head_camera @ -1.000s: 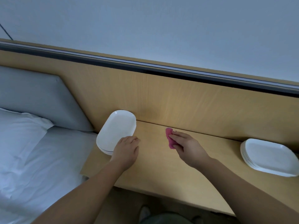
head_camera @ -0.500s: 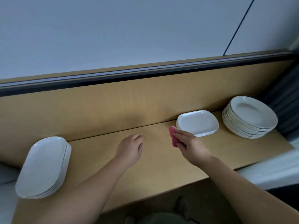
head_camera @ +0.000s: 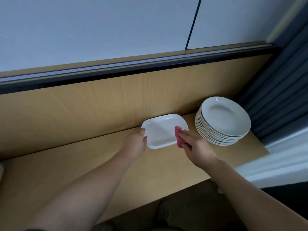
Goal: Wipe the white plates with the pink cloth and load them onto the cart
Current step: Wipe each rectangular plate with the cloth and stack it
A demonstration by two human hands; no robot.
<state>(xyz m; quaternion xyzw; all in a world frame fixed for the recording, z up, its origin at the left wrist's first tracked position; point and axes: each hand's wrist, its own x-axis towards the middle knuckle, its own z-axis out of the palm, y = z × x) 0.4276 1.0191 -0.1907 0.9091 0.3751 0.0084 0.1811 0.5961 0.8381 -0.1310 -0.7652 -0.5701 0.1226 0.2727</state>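
Observation:
A white rectangular plate (head_camera: 160,130) lies on the wooden shelf (head_camera: 150,170) against the back panel. My left hand (head_camera: 135,144) grips the plate's left rim, thumb over the edge. The pink cloth (head_camera: 179,136) is held in my right hand (head_camera: 198,149), which presses it on the plate's right rim. To the right stands a stack of round white plates (head_camera: 222,121). No cart is in view.
A wooden back panel (head_camera: 116,104) rises behind the shelf, topped by a dark ledge (head_camera: 133,67). A dark grey curtain (head_camera: 280,90) hangs at the right. The shelf's front edge runs below my forearms, with dark floor beneath.
The view has swung right, away from the oval plate stack. My left hand has reached the rectangular plate and taken its rim. My right hand has brought the cloth onto the plate.

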